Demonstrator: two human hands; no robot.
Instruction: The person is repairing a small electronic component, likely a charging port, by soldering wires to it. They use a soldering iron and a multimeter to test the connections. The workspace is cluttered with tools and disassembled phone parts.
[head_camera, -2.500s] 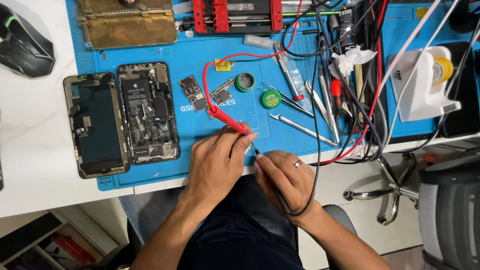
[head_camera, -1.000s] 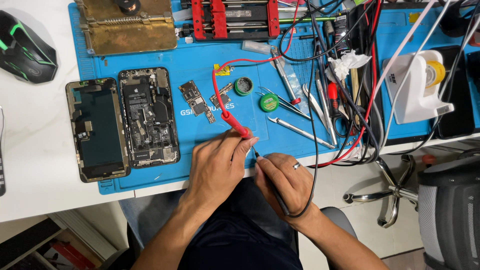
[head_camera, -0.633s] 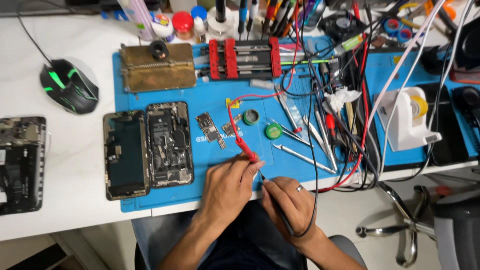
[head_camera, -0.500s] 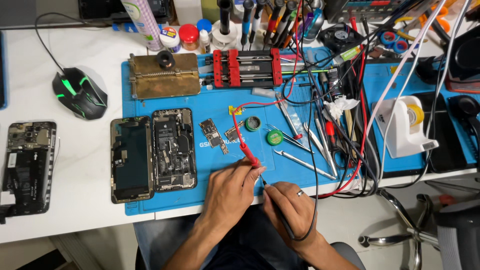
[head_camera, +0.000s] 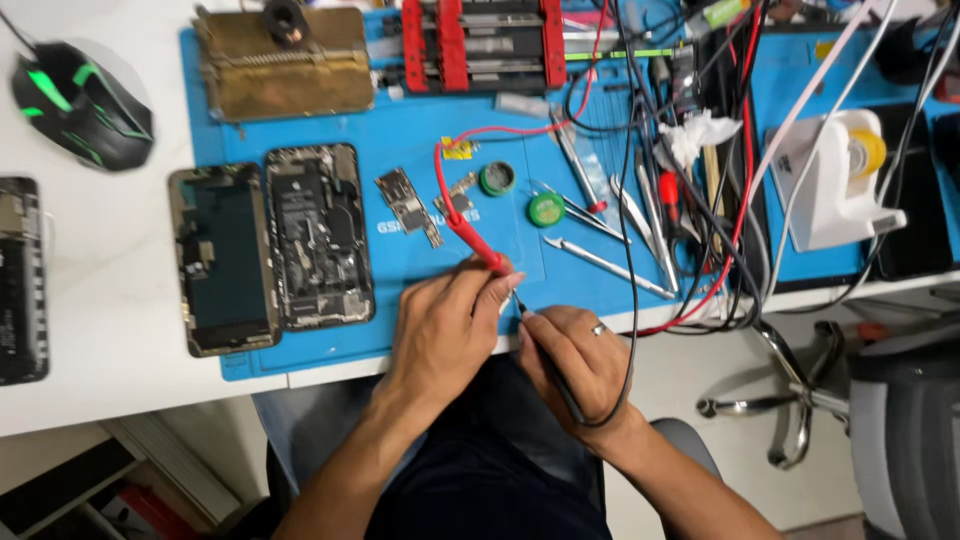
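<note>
Left hand (head_camera: 440, 325) grips the red multimeter probe (head_camera: 472, 232) near its tip end; the probe shaft runs up and away from the knuckles across the blue work mat (head_camera: 400, 130), its red lead looping toward the top of the bench. Right hand (head_camera: 580, 365) is closed around the black probe (head_camera: 545, 355), held pencil-style, tip pointing up-left toward the left fingertips. Both tips meet at the mat's front edge, between the two hands; what they touch there is hidden by the fingers. Small logic board (head_camera: 408, 205) lies just beyond the left hand. Opened phone chassis (head_camera: 318, 235) and its detached screen (head_camera: 222, 260) sit side by side, left of that hand. Tweezers (head_camera: 605, 268) lie to the right.
</note>
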